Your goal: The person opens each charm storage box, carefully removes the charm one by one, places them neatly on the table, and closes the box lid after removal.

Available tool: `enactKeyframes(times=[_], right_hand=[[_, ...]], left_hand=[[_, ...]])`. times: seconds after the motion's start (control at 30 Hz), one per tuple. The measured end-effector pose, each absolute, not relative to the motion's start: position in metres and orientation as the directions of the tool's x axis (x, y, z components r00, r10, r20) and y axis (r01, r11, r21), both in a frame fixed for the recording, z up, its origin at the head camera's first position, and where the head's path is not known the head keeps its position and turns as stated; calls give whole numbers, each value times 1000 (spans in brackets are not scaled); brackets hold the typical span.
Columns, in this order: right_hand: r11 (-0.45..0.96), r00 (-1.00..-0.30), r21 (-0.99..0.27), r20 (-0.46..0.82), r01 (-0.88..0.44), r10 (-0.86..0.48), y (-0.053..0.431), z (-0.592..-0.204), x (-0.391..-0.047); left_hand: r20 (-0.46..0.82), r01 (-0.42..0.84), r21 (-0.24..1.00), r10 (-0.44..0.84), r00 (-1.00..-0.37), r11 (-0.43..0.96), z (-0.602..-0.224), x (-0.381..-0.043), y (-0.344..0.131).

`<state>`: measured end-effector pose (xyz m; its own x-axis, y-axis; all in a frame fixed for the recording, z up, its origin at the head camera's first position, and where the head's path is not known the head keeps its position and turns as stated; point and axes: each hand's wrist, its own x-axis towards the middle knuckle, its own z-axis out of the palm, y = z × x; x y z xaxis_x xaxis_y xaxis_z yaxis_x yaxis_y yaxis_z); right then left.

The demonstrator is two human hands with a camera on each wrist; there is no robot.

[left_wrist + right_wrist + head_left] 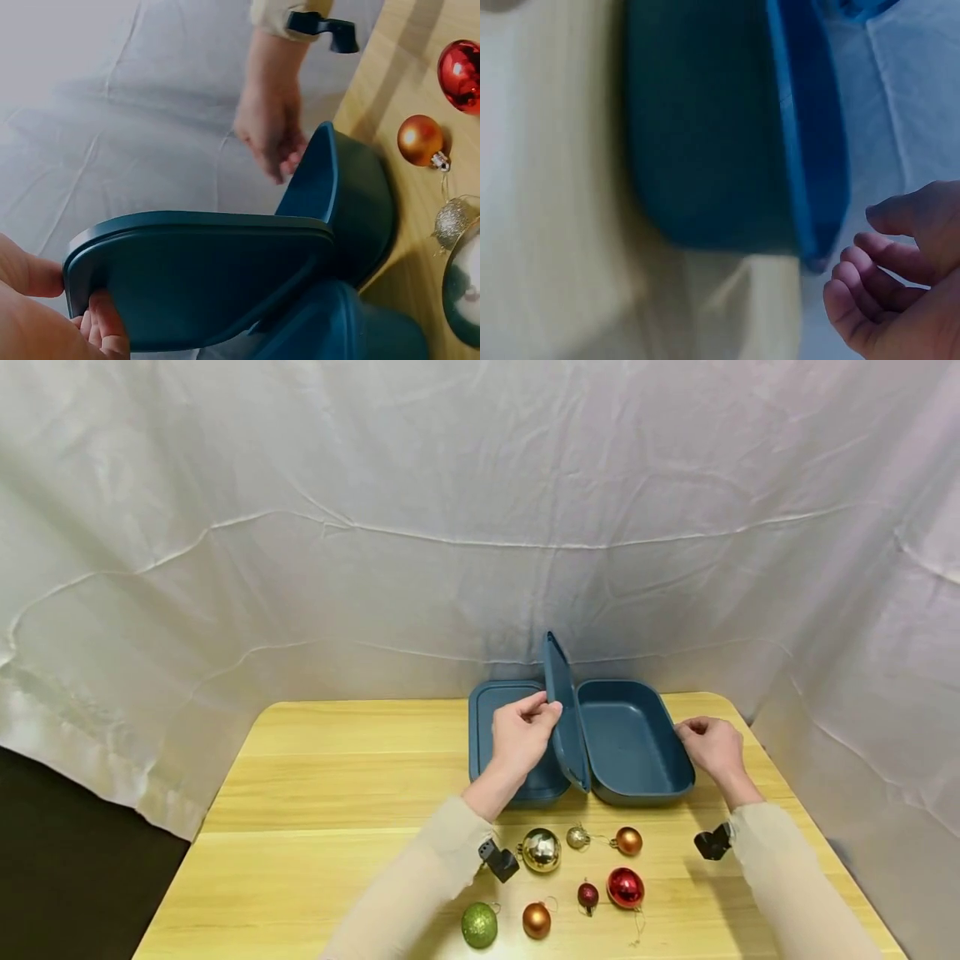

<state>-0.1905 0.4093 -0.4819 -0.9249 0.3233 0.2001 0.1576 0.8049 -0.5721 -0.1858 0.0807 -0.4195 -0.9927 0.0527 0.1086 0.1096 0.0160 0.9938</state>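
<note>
My left hand (pixel 517 739) pinches the edge of a blue lid (pixel 567 727), which stands almost upright along the left side of an open blue container (pixel 630 739). In the left wrist view, thumb and fingers grip one end of the lid (pixel 195 277). Beyond the container's right rim is my right hand (pixel 714 748), its fingers loosely bent. The right wrist view shows that hand (pixel 900 270) holding nothing, with a small gap between its fingertips and the rim. A second blue container (pixel 491 697), covered by its lid, sits at the left, partly behind my left hand.
Several baubles lie on the wooden table (pixel 322 827) in front of the containers, among them a large gold one (pixel 542 850), a shiny red one (pixel 626 887), a glittery green one (pixel 479 925) and an orange one (pixel 627 841). A pale curtain (pixel 480 585) hangs behind.
</note>
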Motion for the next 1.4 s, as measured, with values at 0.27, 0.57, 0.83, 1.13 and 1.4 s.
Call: enactKeyframes(times=[0.27, 0.57, 0.83, 1.13, 1.4], right_hand=[[825, -939, -565, 285, -2, 193, 372, -439, -195], [768, -966, -633, 246, -99, 78, 313, -391, -205], [736, -971, -656, 239, -168, -8, 273, -375, -220], [738, -975, -655, 221, -164, -21, 256, -380, -225], [752, -974, -648, 225, -119, 40, 253, -380, -223]], left_hand=[[117, 117, 991, 9, -993, 59, -424, -183, 89], [136, 135, 987, -5, -991, 87, -428, -183, 95], [181, 182, 979, 21, -983, 96, -432, -181, 99], [191, 196, 973, 57, -980, 125, -433, -176, 106], [183, 189, 974, 53, -982, 124, -434, -175, 113]])
